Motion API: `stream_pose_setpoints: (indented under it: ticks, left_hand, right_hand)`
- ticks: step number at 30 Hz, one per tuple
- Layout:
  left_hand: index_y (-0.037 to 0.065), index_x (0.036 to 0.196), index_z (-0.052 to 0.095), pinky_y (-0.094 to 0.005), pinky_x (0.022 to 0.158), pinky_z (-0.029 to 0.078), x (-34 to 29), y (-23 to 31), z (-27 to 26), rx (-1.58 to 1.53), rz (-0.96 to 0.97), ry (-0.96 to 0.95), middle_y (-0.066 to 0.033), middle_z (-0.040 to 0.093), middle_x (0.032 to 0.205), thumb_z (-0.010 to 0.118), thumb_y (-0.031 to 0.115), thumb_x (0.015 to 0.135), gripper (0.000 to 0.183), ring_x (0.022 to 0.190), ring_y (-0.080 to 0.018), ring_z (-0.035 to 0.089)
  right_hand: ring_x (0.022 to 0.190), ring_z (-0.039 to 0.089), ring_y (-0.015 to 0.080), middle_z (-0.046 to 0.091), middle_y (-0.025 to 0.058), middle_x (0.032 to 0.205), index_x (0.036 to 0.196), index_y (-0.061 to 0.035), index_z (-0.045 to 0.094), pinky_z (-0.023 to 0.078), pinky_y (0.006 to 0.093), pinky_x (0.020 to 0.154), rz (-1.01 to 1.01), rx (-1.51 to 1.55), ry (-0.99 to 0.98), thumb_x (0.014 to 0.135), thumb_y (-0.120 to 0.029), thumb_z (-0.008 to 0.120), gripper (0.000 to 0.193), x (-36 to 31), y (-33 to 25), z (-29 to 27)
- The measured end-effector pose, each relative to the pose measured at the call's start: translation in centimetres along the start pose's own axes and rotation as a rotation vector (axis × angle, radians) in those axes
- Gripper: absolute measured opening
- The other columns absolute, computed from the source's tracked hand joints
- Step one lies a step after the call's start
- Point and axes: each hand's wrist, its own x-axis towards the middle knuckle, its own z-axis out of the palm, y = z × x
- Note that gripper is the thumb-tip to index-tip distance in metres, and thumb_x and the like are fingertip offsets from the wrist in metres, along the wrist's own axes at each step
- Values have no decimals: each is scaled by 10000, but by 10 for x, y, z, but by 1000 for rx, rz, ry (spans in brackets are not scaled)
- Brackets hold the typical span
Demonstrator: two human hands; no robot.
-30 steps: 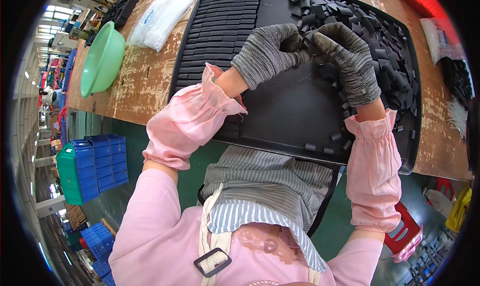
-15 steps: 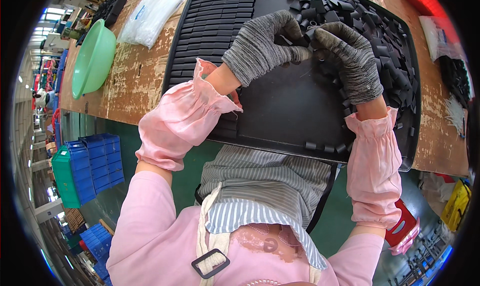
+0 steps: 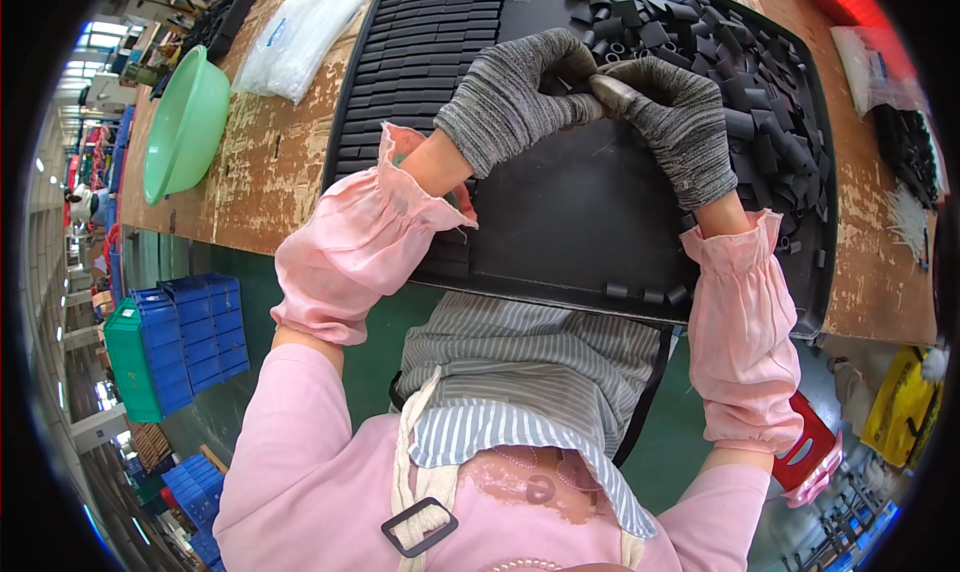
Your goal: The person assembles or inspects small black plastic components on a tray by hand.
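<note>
Both hands wear grey knitted gloves and meet fingertip to fingertip above a large black tray [image 3: 560,212]. My left hand [image 3: 520,97] is closed in a pinch, with a dark gap between thumb and fingers. My right hand [image 3: 680,127] is pinched too, its fingertips touching the left ones. Whatever sits between the fingers is hidden. Left of the hands, short black tubes [image 3: 425,57] lie packed in neat rows. On the right a loose heap of the same black tubes [image 3: 770,137] is scattered, some showing open round ends.
A few single tubes [image 3: 653,295] lie along the tray's near edge. On the worn wooden table [image 3: 270,152] stand a green basin [image 3: 185,127] and a clear plastic bag [image 3: 305,42]. White strips [image 3: 907,222] lie at the right. Blue crates [image 3: 205,327] are stacked on the floor.
Both hands have shifted slightly left together, and the fingertips have closed up. A black tube end that showed between them is now hidden. The right hand has moved away from the loose heap.
</note>
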Motion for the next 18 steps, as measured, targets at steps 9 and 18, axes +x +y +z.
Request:
stream_pose_setpoints:
  ticks: [9, 18]
  left_hand:
    - [68, 868, 646, -333, 745, 482, 97, -39, -99, 470, 128, 122, -115, 655, 817, 646, 138, 735, 151, 799, -259, 619]
    - [74, 880, 661, -315, 742, 482, 135, -105, -121, 600, 273, -83, -113, 668, 837, 633, 128, 756, 138, 797, -233, 634]
  right_hand:
    - [715, 635, 197, 639, 92, 835, 956, -63, 646, 512, 283, 664, -310, -369, 203, 789, -153, 664, 191, 4, -8, -7]
    - [730, 638, 192, 635, 86, 849, 926, -60, 648, 509, 268, 662, -277, -378, 246, 798, -130, 652, 146, 4, -14, -11]
